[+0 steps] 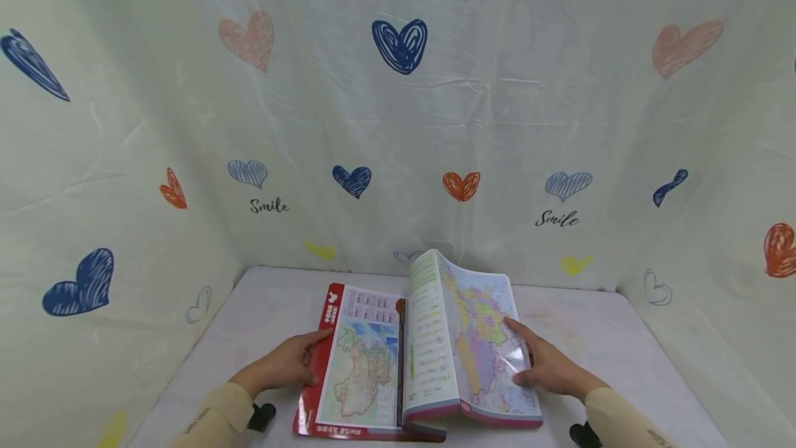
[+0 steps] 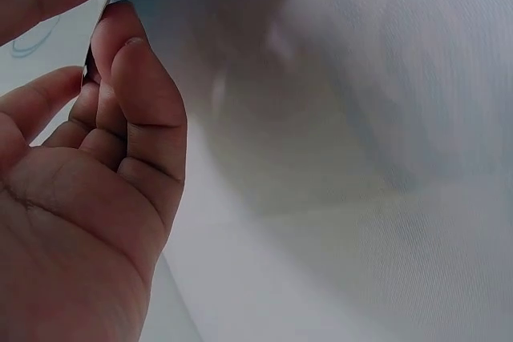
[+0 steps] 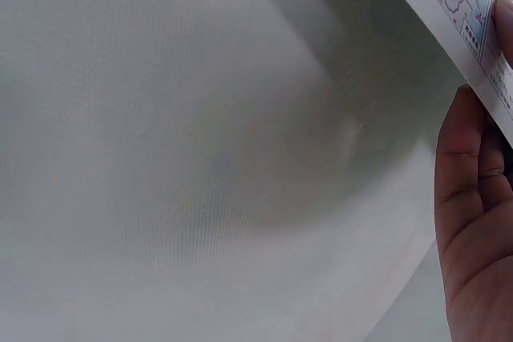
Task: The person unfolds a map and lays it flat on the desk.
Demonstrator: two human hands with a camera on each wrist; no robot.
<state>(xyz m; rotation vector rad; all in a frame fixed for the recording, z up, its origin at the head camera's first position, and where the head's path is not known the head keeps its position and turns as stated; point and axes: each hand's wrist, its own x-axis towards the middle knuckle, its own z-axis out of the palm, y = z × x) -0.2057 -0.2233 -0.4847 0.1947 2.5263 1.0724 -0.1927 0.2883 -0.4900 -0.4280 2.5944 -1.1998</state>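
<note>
On the table lies a red-bordered printed map, its right part hidden beneath a map book. The book's left page, bearing rows of text, bows upward; its right side carries a colorful regional map and has a magenta bottom edge. My left hand grips the red map's left edge, and the left wrist view shows fingers curled at a thin edge. With thumb above and fingers beneath, my right hand holds the book's right edge. A white-margined map corner shows in the right wrist view.
The white tabletop extends around the printed material. Behind it and at both sides hangs a pale curtain printed with hearts and "Smile". Black wrist devices sit below the sleeves.
</note>
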